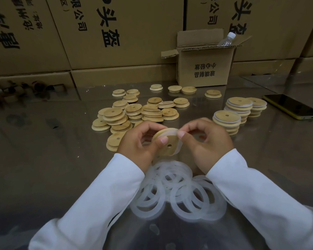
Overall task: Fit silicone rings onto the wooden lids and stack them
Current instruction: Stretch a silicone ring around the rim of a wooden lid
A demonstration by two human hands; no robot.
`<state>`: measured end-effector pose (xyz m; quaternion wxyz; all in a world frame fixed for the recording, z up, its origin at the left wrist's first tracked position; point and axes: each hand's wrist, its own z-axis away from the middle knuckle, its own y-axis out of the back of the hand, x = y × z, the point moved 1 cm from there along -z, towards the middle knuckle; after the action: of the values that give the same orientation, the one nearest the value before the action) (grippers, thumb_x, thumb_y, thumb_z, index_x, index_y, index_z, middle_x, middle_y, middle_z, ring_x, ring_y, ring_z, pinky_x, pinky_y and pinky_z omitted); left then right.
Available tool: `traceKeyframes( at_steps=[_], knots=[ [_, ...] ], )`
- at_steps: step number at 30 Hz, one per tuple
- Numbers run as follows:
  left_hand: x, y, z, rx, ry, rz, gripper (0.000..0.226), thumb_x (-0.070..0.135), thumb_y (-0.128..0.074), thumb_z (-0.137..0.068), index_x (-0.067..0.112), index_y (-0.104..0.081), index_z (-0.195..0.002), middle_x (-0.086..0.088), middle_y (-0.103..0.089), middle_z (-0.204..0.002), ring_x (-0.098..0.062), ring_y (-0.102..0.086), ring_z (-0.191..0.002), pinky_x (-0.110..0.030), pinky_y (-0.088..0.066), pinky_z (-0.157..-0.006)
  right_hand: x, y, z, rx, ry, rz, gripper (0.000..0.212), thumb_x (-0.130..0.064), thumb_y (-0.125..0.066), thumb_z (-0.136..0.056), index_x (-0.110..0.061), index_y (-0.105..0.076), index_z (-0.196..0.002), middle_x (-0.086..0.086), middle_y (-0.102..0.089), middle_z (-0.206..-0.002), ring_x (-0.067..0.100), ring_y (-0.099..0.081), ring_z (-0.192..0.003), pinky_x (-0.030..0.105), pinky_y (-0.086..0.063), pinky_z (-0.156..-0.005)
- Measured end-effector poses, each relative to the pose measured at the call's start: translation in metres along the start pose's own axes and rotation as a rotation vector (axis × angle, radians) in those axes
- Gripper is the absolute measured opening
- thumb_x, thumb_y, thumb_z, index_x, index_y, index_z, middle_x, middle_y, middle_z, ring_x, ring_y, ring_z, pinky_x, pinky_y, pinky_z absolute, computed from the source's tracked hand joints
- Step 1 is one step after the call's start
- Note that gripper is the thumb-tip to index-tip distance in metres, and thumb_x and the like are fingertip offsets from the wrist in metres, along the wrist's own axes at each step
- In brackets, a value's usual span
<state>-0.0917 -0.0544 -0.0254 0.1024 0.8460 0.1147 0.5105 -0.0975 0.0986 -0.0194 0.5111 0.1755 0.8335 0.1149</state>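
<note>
Both hands hold one round wooden lid (167, 147) with a centre hole, tilted toward me above the table. My left hand (139, 141) grips its left edge, thumb on the face. My right hand (209, 141) pinches a translucent silicone ring (172, 132) stretched around the lid's top and right rim. A heap of loose silicone rings (177, 192) lies just below my wrists. Loose bare lids (134, 114) are scattered beyond my hands. Three stacks of ringed lids (238, 112) stand at the right.
The shiny metal table (52, 150) reflects the cartons. A small open cardboard box (204, 67) with a plastic bottle (227, 39) stands at the back. Large cartons (98, 33) wall off the far side. A phone (293, 106) with a yellow edge lies at the right.
</note>
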Motion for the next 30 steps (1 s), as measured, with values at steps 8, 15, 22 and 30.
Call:
traceKeyframes(
  at_steps=[8, 15, 22, 30],
  knots=[
    [0.0022, 0.0021, -0.0002, -0.007, -0.010, 0.043, 0.021, 0.004, -0.064, -0.080, 0.024, -0.063, -0.087, 0.004, -0.068, -0.091, -0.011, -0.064, -0.088, -0.021, -0.052, -0.080, -0.0010, 0.0033, -0.0004, -0.012, 0.052, 0.015, 0.020, -0.015, -0.065, -0.081, -0.030, -0.059, -0.069, -0.011, -0.058, -0.084, 0.003, -0.055, -0.083, 0.011, -0.042, -0.074],
    [-0.0031, 0.0009, 0.0001, 0.061, 0.140, 0.238, 0.013, 0.004, -0.061, -0.081, 0.017, -0.063, -0.084, 0.007, -0.069, -0.074, -0.005, -0.064, -0.068, -0.021, -0.054, -0.059, 0.0014, 0.0001, 0.0044, -0.020, 0.085, -0.037, 0.016, -0.020, -0.068, -0.078, -0.033, -0.060, -0.076, -0.011, -0.063, -0.086, 0.001, -0.059, -0.083, 0.013, -0.046, -0.076],
    [-0.0049, -0.0024, 0.0000, 0.052, 0.230, 0.288, 0.010, 0.008, -0.063, -0.079, 0.012, -0.065, -0.088, -0.003, -0.069, -0.076, -0.012, -0.064, -0.065, -0.028, -0.052, -0.058, 0.0054, -0.0004, 0.0048, 0.047, 0.077, 0.083, 0.012, -0.022, -0.063, -0.082, -0.031, -0.057, -0.076, -0.016, -0.060, -0.082, -0.003, -0.055, -0.079, 0.004, -0.040, -0.065],
    [-0.0023, -0.0005, -0.0013, 0.048, 0.205, 0.262, 0.010, 0.006, -0.063, -0.080, 0.013, -0.064, -0.086, -0.003, -0.068, -0.078, -0.011, -0.065, -0.066, -0.027, -0.055, -0.060, 0.0056, -0.0001, -0.0012, 0.042, 0.049, 0.132, 0.019, -0.013, -0.057, -0.086, -0.025, -0.051, -0.074, -0.007, -0.052, -0.085, -0.001, -0.048, -0.076, -0.001, -0.033, -0.063]
  ],
)
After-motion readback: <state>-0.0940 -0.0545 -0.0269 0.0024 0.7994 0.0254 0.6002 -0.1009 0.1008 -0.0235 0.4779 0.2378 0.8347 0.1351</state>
